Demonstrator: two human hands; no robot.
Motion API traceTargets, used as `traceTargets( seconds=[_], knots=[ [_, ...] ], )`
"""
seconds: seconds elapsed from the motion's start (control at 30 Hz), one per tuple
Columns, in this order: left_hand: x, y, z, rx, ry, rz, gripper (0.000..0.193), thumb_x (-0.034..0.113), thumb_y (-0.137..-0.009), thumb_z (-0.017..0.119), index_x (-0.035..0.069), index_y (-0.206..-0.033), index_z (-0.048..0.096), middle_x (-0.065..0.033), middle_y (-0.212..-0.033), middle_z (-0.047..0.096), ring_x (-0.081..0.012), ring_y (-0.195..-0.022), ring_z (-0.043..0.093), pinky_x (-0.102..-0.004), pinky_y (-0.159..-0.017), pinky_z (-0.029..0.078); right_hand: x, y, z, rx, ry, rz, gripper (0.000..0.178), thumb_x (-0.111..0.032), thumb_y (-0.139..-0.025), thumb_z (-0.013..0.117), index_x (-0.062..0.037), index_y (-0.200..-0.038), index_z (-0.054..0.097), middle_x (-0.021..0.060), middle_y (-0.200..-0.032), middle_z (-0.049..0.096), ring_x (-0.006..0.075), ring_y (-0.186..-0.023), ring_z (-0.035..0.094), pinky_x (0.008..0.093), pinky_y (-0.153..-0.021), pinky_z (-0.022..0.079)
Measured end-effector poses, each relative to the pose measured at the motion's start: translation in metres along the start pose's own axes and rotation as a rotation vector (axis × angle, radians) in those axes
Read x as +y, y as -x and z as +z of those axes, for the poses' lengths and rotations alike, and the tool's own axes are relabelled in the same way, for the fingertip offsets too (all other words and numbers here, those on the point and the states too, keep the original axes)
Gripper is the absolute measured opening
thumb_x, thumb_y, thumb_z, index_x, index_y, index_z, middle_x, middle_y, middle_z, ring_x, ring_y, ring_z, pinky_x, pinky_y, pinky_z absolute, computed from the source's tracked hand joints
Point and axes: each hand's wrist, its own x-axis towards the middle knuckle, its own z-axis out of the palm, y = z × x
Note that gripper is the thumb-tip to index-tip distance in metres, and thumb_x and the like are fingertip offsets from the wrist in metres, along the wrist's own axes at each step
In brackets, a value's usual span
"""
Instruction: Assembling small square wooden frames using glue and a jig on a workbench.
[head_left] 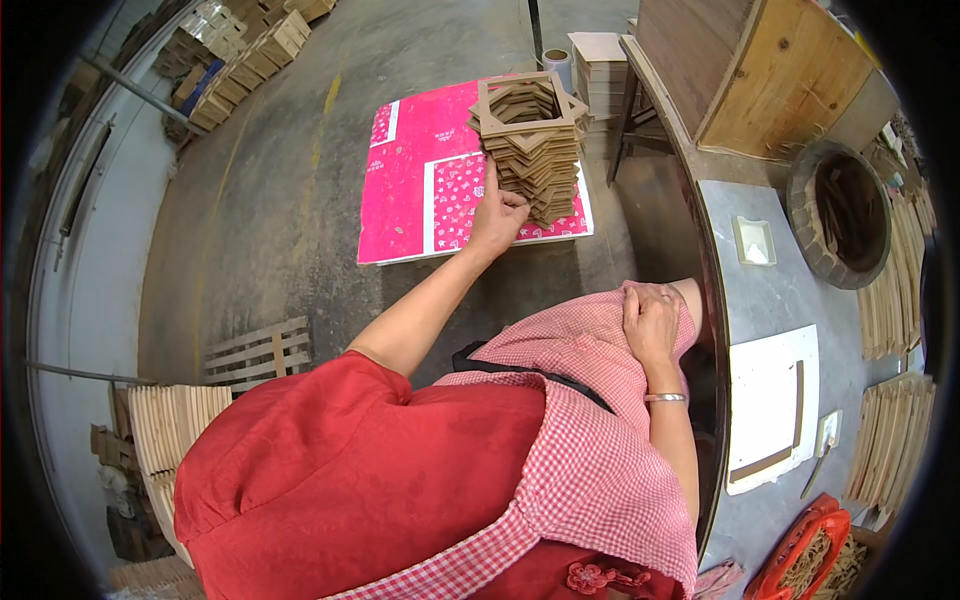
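Note:
A tall stack of brown square frames, each with an open middle, stands on a low pink-topped table. The frames are turned at differing angles, so their corners stick out in a zigzag. My left hand reaches out to the near left side of the stack, index finger stretched up along it and the other fingers bent against its lower edges. On my knee, over a red-and-white checked apron, rests my right hand, fingers spread and nothing in it.
Along my right runs a grey worktable with a small square dish, a white board bearing brown strips, a dark round tub and a red basket. A slatted pallet lies on the floor at left.

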Motion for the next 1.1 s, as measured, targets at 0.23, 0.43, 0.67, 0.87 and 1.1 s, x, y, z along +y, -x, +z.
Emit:
traceTargets(
  seconds=[0.23, 0.43, 0.67, 0.87, 1.1],
  knots=[
    [-0.004, -0.004, -0.005, 0.027, -0.022, 0.035, 0.105, 0.001, -0.088, 0.068, 0.011, -0.165, -0.003, -0.0143, -0.101, 0.066, -0.0163, -0.078, 0.064, -0.0311, -0.073, 0.054, -0.001, 0.0, -0.001, -0.005, -0.006, -0.001, 0.03, -0.023, -0.098, 0.058, 0.0003, -0.092, 0.075, 0.0182, -0.1, 0.074, 0.0361, -0.103, 0.066, 0.0481, -0.105, 0.041],
    [0.008, 0.0, 0.002, 0.063, -0.042, 0.046, 0.105, 0.003, -0.087, 0.069, 0.009, -0.164, -0.001, -0.0142, -0.105, 0.065, -0.0157, -0.079, 0.065, -0.031, -0.073, 0.055, -0.001, 0.0, -0.002, -0.004, -0.012, -0.003, 0.029, -0.023, -0.098, 0.058, -0.0001, -0.096, 0.076, 0.0179, -0.101, 0.074, 0.0353, -0.103, 0.066, 0.0471, -0.104, 0.041],
    [0.007, 0.0, -0.003, 0.023, 0.031, 0.037, 0.104, 0.003, -0.087, 0.069, 0.007, -0.164, -0.002, -0.0151, -0.107, 0.064, -0.0157, -0.079, 0.064, -0.0314, -0.074, 0.055, -0.003, -0.001, -0.004, -0.013, 0.019, -0.017, 0.028, -0.022, -0.097, 0.058, -0.0001, -0.096, 0.076, 0.0176, -0.101, 0.074, 0.0354, -0.102, 0.066, 0.0475, -0.103, 0.041],
    [0.026, -0.001, -0.001, 0.114, 0.034, 0.102, 0.102, 0.002, -0.088, 0.069, 0.007, -0.164, 0.0, -0.016, -0.112, 0.061, -0.0158, -0.079, 0.064, -0.0315, -0.074, 0.055, -0.001, 0.0, -0.004, -0.003, -0.026, -0.014, 0.028, -0.022, -0.097, 0.058, 0.0002, -0.095, 0.076, 0.0181, -0.101, 0.074, 0.0359, -0.102, 0.065, 0.0481, -0.103, 0.041],
    [0.03, -0.001, 0.003, 0.056, -0.036, 0.121, 0.1, 0.002, -0.088, 0.069, 0.008, -0.164, 0.004, -0.0145, -0.11, 0.06, -0.0156, -0.078, 0.064, -0.0301, -0.073, 0.055, -0.003, -0.001, -0.004, 0.004, -0.005, -0.007, 0.028, -0.022, -0.097, 0.059, 0.0003, -0.093, 0.075, 0.0189, -0.1, 0.074, 0.0364, -0.101, 0.066, 0.0482, -0.103, 0.042]
  ],
)
